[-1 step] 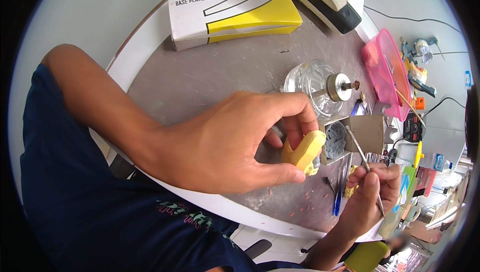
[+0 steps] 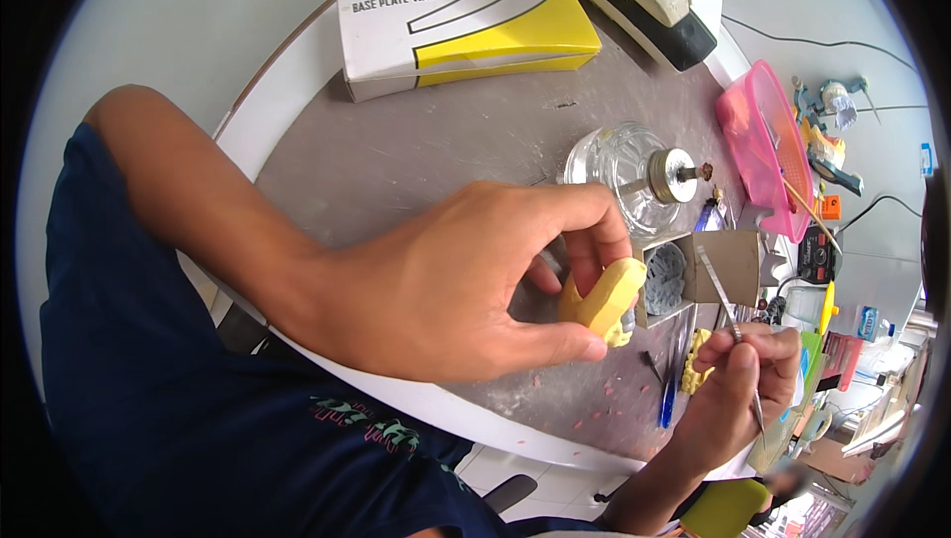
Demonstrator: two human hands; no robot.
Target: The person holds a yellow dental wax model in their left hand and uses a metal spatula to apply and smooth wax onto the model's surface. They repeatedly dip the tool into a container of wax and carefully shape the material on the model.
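Note:
My left hand (image 2: 466,285) is closed around a yellow plaster dental cast (image 2: 611,298), gripping it between thumb and fingers above the bench. A grey patch shows on the cast's right side; the palm hides part of the rest. To the right, my right hand (image 2: 748,384) pinches a slim metal dental carver (image 2: 721,285), its flat end pointing up and away. The carver stands apart from the cast. Between and beyond the hands, a small open cardboard box (image 2: 721,259) contains a grey lump (image 2: 664,278). Another yellow cast (image 2: 696,360) lies just beside my right hand, partly hidden.
A glass spirit lamp (image 2: 604,166) stands just beyond my left hand. Farther back are a white and yellow carton (image 2: 466,28) and a pink plastic basket (image 2: 763,142). A blue-handled tool (image 2: 669,394) lies among pink crumbs near the bench's white edge (image 2: 535,444). Articulators (image 2: 832,147) stand far right.
My right hand and the carver have shifted slightly to the right, uncovering more of the second yellow cast. My left hand keeps the same hold on its cast.

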